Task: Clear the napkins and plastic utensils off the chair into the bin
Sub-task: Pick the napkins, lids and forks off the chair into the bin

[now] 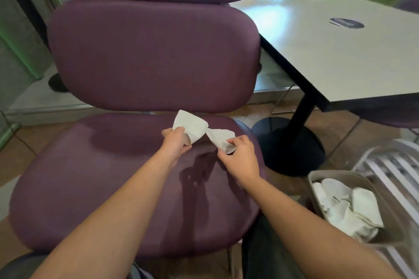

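Observation:
A purple padded chair fills the middle of the head view. Above the back part of its seat, my left hand pinches a crumpled white napkin. Just to its right, my right hand pinches a second white napkin. The two napkins touch each other between the hands. A beige bin stands on the floor at the lower right and holds several crumpled white napkins. No plastic utensils are visible.
A pale table on a black pedestal base stands right of the chair, behind the bin. A white slatted chair sits at the far right beside the bin. Brown tiled floor surrounds the chair.

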Motion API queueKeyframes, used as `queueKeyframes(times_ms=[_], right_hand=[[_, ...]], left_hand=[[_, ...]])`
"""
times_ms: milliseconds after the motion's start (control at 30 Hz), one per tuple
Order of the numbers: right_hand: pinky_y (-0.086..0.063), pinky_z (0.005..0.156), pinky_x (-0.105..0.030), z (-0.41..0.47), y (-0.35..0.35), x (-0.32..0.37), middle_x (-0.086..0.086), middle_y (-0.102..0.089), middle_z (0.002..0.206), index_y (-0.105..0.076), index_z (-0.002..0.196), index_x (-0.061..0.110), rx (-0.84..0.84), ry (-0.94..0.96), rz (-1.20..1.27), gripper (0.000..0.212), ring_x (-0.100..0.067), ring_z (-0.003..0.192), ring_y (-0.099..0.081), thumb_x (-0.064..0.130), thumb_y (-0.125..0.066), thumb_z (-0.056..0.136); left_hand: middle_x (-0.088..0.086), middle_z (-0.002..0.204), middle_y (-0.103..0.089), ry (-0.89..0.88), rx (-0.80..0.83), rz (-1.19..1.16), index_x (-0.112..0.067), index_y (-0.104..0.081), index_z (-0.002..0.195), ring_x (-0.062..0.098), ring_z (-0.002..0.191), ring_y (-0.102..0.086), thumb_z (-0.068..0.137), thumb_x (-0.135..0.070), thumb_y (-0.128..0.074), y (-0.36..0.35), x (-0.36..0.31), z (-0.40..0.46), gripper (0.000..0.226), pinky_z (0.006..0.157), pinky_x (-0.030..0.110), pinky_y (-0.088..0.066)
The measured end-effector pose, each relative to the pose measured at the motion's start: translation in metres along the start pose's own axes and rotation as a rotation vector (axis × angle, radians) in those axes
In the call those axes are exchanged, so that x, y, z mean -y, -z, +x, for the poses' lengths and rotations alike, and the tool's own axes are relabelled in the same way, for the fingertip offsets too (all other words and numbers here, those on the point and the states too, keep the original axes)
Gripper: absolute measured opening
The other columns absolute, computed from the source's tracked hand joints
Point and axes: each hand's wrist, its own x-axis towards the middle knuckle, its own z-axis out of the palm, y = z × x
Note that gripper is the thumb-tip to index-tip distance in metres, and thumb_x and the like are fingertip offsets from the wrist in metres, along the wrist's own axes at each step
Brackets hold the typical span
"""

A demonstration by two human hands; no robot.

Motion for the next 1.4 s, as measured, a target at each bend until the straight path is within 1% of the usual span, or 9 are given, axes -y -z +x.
queueKeyframes(times_ms=[133, 267, 500, 767, 933, 1000, 1167, 1300, 1400], right_hand=[[-0.042, 0.098, -0.036, -0.025, 0.043, -0.030, 0.000, -0.055, 0.118, -0.066, 0.117, 0.015, -0.129, -0.098, -0.048, 0.042, -0.021, 0.110, -0.040, 0.040, -0.064, 0.084], [-0.037, 0.099, -0.032, -0.060, 0.085, -0.069, -0.003, -0.053, 0.121, -0.064, 0.122, 0.011, -0.205, -0.237, 0.030, 0.044, -0.021, 0.114, -0.038, 0.037, -0.066, 0.086], [-0.034, 0.103, -0.039, -0.099, 0.135, -0.131, -0.008, -0.056, 0.125, -0.063, 0.124, 0.013, -0.323, -0.393, 0.006, 0.041, -0.024, 0.115, -0.038, 0.033, -0.065, 0.089], [-0.038, 0.102, -0.042, -0.100, 0.172, -0.179, -0.008, -0.054, 0.132, -0.062, 0.127, 0.015, -0.384, -0.530, -0.147, 0.046, -0.028, 0.122, -0.038, 0.036, -0.065, 0.087], [-0.028, 0.111, -0.044, -0.098, 0.178, -0.184, -0.010, -0.041, 0.147, -0.042, 0.145, 0.022, -0.270, -0.670, -0.260, 0.058, -0.033, 0.132, -0.032, 0.034, -0.060, 0.091], [-0.028, 0.110, -0.043, -0.098, 0.174, -0.181, -0.009, -0.045, 0.144, -0.040, 0.146, 0.022, -0.287, -0.693, -0.105, 0.056, -0.032, 0.131, -0.034, 0.025, -0.057, 0.093], [-0.046, 0.093, -0.036, -0.093, 0.174, -0.168, -0.010, -0.058, 0.128, -0.037, 0.147, 0.020, -0.335, -0.728, 0.698, 0.052, -0.022, 0.106, -0.057, 0.017, -0.049, 0.097], [-0.051, 0.098, -0.041, -0.088, 0.174, -0.166, -0.010, -0.057, 0.129, -0.033, 0.145, 0.023, -0.348, -0.745, 0.835, 0.060, -0.028, 0.113, -0.060, 0.016, -0.062, 0.093], [-0.055, 0.091, -0.039, -0.087, 0.176, -0.170, -0.008, -0.060, 0.125, -0.035, 0.141, 0.022, -0.405, -0.755, 0.816, 0.058, -0.029, 0.109, -0.063, 0.010, -0.065, 0.092]], left_hand=[[0.011, 0.131, -0.055, -0.020, 0.208, 0.028, -0.009, -0.039, 0.134, 0.023, 0.111, -0.063, 0.100, -0.031, -0.049, -0.038, 0.021, -0.025, 0.042, 0.082, 0.034, -0.056], [0.007, 0.113, -0.066, -0.001, 0.357, 0.072, -0.019, -0.055, 0.105, 0.021, 0.102, -0.066, 0.098, -0.025, -0.056, -0.087, 0.039, -0.057, 0.010, 0.096, 0.038, -0.051], [0.005, 0.119, -0.065, 0.031, 0.520, 0.146, -0.020, -0.056, 0.120, 0.020, 0.099, -0.068, 0.091, -0.025, -0.066, -0.162, 0.070, -0.099, 0.031, 0.079, 0.032, -0.057], [0.005, 0.121, -0.062, 0.046, 0.526, 0.212, -0.026, -0.054, 0.113, 0.019, 0.101, -0.066, 0.091, -0.029, -0.066, -0.212, 0.098, -0.122, 0.025, 0.071, 0.027, -0.056], [0.006, 0.121, -0.061, 0.066, 0.516, 0.264, -0.027, -0.053, 0.113, 0.020, 0.103, -0.065, 0.092, -0.028, -0.065, -0.231, 0.113, -0.127, 0.025, 0.075, 0.030, -0.058], [0.006, 0.121, -0.060, 0.080, 0.510, 0.279, -0.028, -0.052, 0.113, 0.021, 0.103, -0.064, 0.092, -0.029, -0.065, -0.237, 0.117, -0.130, 0.025, 0.073, 0.029, -0.058], [0.007, 0.126, -0.057, 0.078, 0.526, 0.333, -0.031, -0.051, 0.119, 0.025, 0.108, -0.062, 0.093, -0.030, -0.062, -0.249, 0.122, -0.134, 0.028, 0.070, 0.029, -0.059], [0.006, 0.123, -0.056, 0.073, 0.537, 0.370, -0.032, -0.051, 0.118, 0.026, 0.105, -0.062, 0.095, -0.031, -0.060, -0.257, 0.126, -0.139, 0.025, 0.067, 0.028, -0.059], [0.006, 0.123, -0.057, 0.085, 0.542, 0.411, -0.031, -0.050, 0.120, 0.026, 0.105, -0.063, 0.096, -0.030, -0.057, -0.262, 0.130, -0.141, 0.025, 0.065, 0.028, -0.059]])
